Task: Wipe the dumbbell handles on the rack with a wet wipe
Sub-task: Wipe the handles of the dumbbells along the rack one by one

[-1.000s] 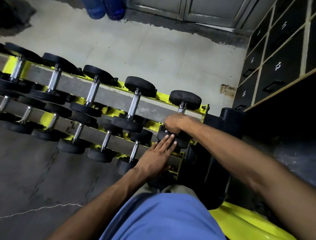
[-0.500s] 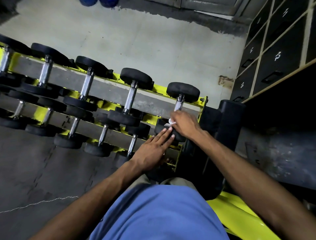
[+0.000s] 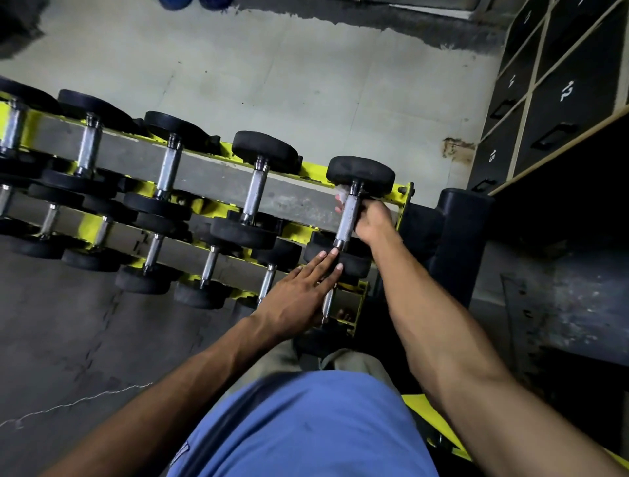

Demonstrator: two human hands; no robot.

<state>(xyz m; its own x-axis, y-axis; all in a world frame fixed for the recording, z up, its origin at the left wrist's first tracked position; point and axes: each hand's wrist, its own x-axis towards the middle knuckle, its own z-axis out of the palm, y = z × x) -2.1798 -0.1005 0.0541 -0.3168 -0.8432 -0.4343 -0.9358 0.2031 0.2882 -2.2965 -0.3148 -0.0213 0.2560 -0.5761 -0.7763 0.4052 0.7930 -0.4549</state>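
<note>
1. Underfoot, the floor (image 3: pixel 306 85) is pale concrete beyond the rack and dark matting on the near side. At the top edge two blue rounded shapes (image 3: pixel 177 3) are cut off, too little showing to say what they are.
2. The rack (image 3: pixel 211 175), yellow-framed with grey rails, runs from the left edge to the middle in at least two tiers. Its left end is out of frame. Much of the lower tier is hidden under the upper row of weights and the left forearm.
3. The lockers (image 3: pixel 571 95) on the right have dark numbered doors. 12, 13 and 14 can be read and the others are cropped. Below them is deep shadow where nothing can be made out.
4. The dumbbell (image 3: pixel 360 175) at the right end of the top tier lies across the rails. Its chrome handle (image 3: pixel 347 224) shows in its lower half only.
5. The right hand (image 3: pixel 372 221) curls round the upper handle from the right, and its palm is hidden.
6. The left hand (image 3: pixel 296 299) lies flat, fingers straight and close together. Its fingertips (image 3: pixel 335 253) rest on the dumbbell's near head (image 3: pixel 357 265), and the hand covers part of a lower dumbbell.
7. The wet wipe (image 3: pixel 343 191) shows only as a small white scrap at the top of the handle, pinched against the bar by the right hand. The rest is buried in the grip.
</note>
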